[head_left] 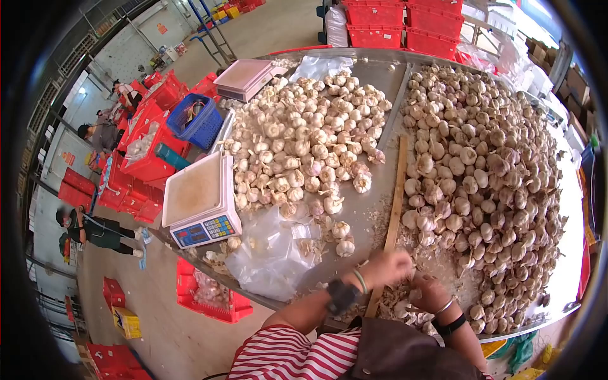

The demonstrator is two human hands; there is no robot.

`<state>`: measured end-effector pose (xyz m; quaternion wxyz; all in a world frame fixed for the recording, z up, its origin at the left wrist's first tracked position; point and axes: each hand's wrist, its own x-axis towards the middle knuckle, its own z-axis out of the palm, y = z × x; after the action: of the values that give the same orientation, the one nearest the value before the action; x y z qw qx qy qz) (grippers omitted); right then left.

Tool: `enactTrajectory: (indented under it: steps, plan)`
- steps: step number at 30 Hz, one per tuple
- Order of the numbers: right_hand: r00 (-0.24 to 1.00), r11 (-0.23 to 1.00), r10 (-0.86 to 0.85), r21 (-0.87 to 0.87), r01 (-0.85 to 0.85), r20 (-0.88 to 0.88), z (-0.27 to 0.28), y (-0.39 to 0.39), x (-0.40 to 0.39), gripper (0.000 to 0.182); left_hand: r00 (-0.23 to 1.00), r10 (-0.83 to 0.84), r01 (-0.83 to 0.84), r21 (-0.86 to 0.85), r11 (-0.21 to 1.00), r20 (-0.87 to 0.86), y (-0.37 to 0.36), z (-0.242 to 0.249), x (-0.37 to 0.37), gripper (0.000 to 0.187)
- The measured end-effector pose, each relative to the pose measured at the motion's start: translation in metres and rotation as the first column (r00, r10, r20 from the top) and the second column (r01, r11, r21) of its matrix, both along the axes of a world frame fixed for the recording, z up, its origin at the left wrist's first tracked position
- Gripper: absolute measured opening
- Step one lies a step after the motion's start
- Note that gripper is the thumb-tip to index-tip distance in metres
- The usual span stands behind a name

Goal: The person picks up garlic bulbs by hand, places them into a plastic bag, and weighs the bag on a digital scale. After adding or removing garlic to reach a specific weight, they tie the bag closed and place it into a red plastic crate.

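My left hand [391, 266], below a dark watch and a thin wristband, is closed over the near end of the wooden strip; whatever its fingers hold is too blurred to tell. Close beside it my right hand [430, 295] is curled, its contents hidden. Loose garlic skins [396, 294] and a few garlic bulbs [408, 311] lie under and around both hands. A large heap of garlic bulbs [481, 171] with dry skins spreads to the right. Left of the wooden strip [397, 190] is a second, paler heap of garlic bulbs [297, 139] on the metal table [362, 218].
Clear plastic bags [272, 253] lie at the table's near left, beside a digital scale [199, 196]. Another scale [244, 77] stands farther back. A blue basket [195, 120] and red crates [373, 25] surround the table. A co-worker [95, 231] stands on the left.
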<state>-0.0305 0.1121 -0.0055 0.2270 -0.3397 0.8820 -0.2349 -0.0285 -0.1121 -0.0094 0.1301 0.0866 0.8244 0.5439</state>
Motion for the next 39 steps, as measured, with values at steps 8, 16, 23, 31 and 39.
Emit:
enactTrajectory:
  steps: [8,16,23,31,39]
  plan:
    - [0.553,0.608,-0.512,-0.177,0.774,0.657,0.009,0.091,-0.012,0.03,0.798,-0.589,0.479,-0.461,0.747,-0.125,0.081,-0.056,0.068,0.037]
    - [0.445,0.202,-0.457,-0.397,0.895,0.77,0.01,0.128,0.027,0.021,0.961,-0.273,0.273,0.007,0.962,0.038,0.048,-0.017,0.044,0.024]
    - [0.967,0.95,-0.256,0.178,0.255,-0.019,0.05,0.079,0.047,0.024,0.819,0.054,-0.563,0.78,0.272,0.572,-0.035,0.009,0.008,0.014]
    - [0.976,0.839,-0.145,0.544,0.035,0.16,0.017,0.049,0.064,0.019,0.724,-0.022,-0.65,0.692,0.314,0.69,-0.026,-0.014,0.04,0.014]
    - [0.931,0.911,-0.365,0.196,0.364,-0.032,0.093,0.026,0.033,0.035,0.727,-0.432,-0.351,0.829,0.435,0.535,0.039,0.003,0.079,0.038]
